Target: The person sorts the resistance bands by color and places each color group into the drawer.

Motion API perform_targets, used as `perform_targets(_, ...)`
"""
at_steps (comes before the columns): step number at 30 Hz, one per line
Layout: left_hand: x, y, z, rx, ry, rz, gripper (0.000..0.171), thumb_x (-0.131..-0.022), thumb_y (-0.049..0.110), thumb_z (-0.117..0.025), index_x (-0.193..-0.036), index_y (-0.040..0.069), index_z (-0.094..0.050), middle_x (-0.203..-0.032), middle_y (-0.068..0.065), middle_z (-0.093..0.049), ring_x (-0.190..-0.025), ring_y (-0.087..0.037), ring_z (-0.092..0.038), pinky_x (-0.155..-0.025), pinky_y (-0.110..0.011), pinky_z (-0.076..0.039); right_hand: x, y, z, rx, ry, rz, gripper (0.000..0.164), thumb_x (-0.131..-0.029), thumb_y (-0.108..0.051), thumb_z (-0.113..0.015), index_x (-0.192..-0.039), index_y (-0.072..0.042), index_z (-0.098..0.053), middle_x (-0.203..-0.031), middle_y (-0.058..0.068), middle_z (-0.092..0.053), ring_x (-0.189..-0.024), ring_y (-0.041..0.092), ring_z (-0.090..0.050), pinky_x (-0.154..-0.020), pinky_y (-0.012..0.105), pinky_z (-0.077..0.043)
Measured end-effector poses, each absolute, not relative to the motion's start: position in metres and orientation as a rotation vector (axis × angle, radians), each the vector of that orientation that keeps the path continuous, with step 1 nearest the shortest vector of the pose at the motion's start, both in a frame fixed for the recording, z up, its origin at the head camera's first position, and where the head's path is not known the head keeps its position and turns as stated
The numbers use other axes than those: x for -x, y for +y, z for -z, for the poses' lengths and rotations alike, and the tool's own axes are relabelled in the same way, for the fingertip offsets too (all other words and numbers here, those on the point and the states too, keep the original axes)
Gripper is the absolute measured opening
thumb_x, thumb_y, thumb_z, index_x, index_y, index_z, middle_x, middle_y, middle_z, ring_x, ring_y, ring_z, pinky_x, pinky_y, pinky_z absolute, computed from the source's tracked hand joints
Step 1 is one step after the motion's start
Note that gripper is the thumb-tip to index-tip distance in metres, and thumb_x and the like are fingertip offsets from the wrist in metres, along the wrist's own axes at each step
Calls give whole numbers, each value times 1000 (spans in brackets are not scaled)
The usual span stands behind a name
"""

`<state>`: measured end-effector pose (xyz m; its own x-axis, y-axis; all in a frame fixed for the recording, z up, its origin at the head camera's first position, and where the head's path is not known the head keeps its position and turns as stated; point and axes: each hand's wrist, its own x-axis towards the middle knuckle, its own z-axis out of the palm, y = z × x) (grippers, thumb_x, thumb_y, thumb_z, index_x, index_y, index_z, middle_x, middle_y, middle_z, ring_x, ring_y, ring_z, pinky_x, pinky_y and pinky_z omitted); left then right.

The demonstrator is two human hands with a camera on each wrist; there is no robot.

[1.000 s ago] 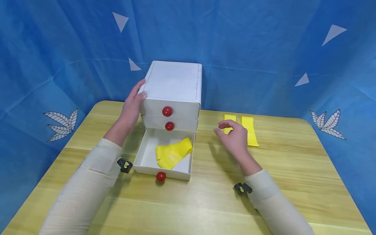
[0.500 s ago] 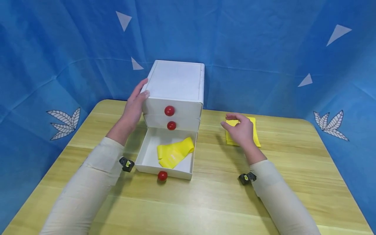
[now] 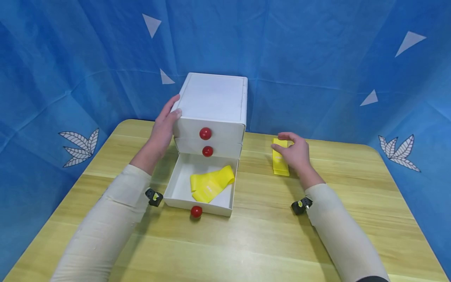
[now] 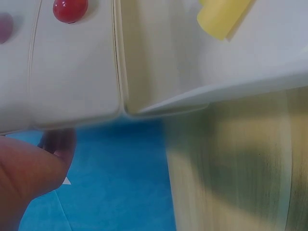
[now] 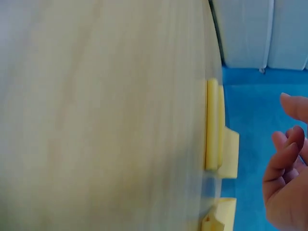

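Observation:
A white drawer unit (image 3: 215,98) stands on the table, its bottom drawer (image 3: 177,188) pulled out. Inside that drawer lies a flat yellow loop band (image 3: 211,184) with small pale print. My left hand (image 3: 161,131) rests against the unit's left side, thumb at the upper front edge and fingers along the wall. To the right, my right hand (image 3: 297,154) hovers over a folded yellow band (image 3: 280,166), thumb and index finger apart with nothing between them. The right wrist view shows a second yellow band (image 5: 224,214), which the hand hides in the head view.
Red ball knobs (image 3: 205,133) stick out from the drawer fronts; the upper two drawers are closed. A wooden table (image 3: 267,239) carries everything. Behind it hangs a blue curtain (image 3: 310,58) with white triangles and leaf prints.
My right hand has shifted right over the yellow bands, uncovering the left one and covering the right one. My left hand stays on the unit; the whole head view has drifted slightly.

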<state>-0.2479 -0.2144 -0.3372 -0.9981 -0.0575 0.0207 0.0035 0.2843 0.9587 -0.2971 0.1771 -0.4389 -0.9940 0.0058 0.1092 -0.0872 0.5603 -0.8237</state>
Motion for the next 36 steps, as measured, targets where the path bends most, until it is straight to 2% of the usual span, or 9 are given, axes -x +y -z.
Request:
perform_targets(2,247,-214,338,-55,-2476,1847,58,-101,53,-42,-156,48,-23,-161,10,-20,-145,-25,-21,-106,-62,-34,301,180,442,-54,-2706,-1429,49,-87,-28,-80,-129,-7,-65,-126,7,-64,-101,31,-56,-85,44,-45)
perform_targets(5,246,-214,338,-49,-2475,1847,59,-101,54,-42,-156,48,-22,-161,11,-20,-145,-24,-21,-106,-61,-34,306,186,445,-43,-2759,-1418,54,-87,-29,-80,-133,-8,-62,-131,8,-60,-115,33,-53,-97,49,-42)
perform_targets(8,246,-214,339,-50,-2475,1847,60,-100,55,-43,-155,49,-22,-161,12,-19,-145,-24,-21,-106,-62,-34,311,189,448,-29,-2832,-1397,60,-87,-31,-80,-138,-10,-57,-138,10,-56,-133,34,-42,-108,53,-34)
perform_targets(11,246,-213,339,-56,-2475,1847,60,-100,56,-44,-155,50,-22,-161,13,-20,-145,-24,-22,-106,-62,-34,313,192,449,-18,-2880,-1389,64,-88,-31,-79,-143,-10,-54,-144,10,-52,-137,36,-38,-109,54,-33)
perform_targets(25,247,-213,339,-62,-2492,1824,59,-100,57,-41,-155,50,-22,-161,12,-19,-145,-25,-21,-106,-62,-33,324,196,454,24,-2965,-1312,63,-94,-27,-72,-149,-9,-47,-152,14,-43,-141,39,-31,-111,55,-30)
perform_targets(31,246,-213,339,-59,-2497,1827,59,-100,56,-41,-155,50,-22,-162,11,-19,-146,-24,-19,-107,-63,-31,325,197,458,-28,-2958,-1222,53,-97,-20,-67,-144,-3,-52,-143,18,-51,-135,39,-39,-109,53,-33)
perform_targets(36,246,-213,340,-58,-2494,1825,59,-99,57,-42,-155,51,-22,-161,13,-19,-146,-24,-20,-107,-62,-32,325,198,460,-43,-2940,-1186,44,-97,-18,-66,-138,-4,-59,-136,18,-57,-126,38,-48,-103,52,-40)
